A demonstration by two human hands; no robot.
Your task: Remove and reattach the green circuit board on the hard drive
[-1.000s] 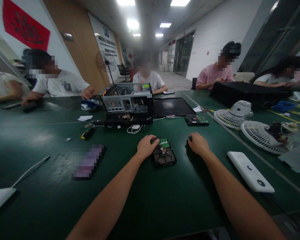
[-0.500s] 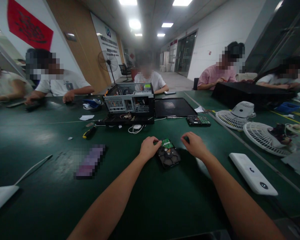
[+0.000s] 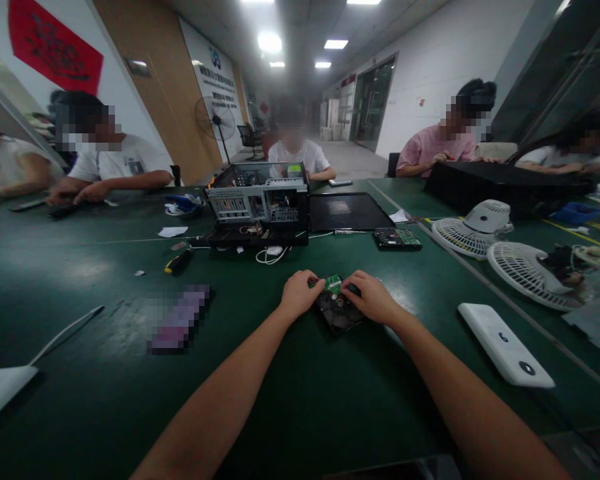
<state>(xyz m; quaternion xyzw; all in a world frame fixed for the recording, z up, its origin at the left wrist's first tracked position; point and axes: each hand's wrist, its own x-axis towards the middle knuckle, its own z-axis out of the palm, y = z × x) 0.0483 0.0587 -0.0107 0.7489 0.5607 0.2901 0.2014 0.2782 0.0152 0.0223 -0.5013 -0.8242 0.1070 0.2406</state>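
Note:
A hard drive (image 3: 339, 315) with a green circuit board at its far end lies on the green table in front of me. My left hand (image 3: 301, 293) is closed at the drive's far left edge, thumb and fingers pinching it there. Over the drive's right side, my right hand (image 3: 370, 295) has its thumb and fingertips drawn together at the circuit board. A dark patch shows between those fingers; whether it is an object or a gap cannot be made out. The right hand covers part of the drive.
An opened computer case (image 3: 257, 203) stands ahead, beside its black side panel (image 3: 350, 212). Another hard drive (image 3: 398, 239) lies to the right. Around are a screwdriver (image 3: 179, 261), a white power bank (image 3: 505, 345), fan parts (image 3: 530, 273) and a blurred purple phone-like item (image 3: 181, 318). Several people sit around.
My right hand has moved left, from beside the hard drive onto its right side. My left hand has stayed at the drive's left edge.

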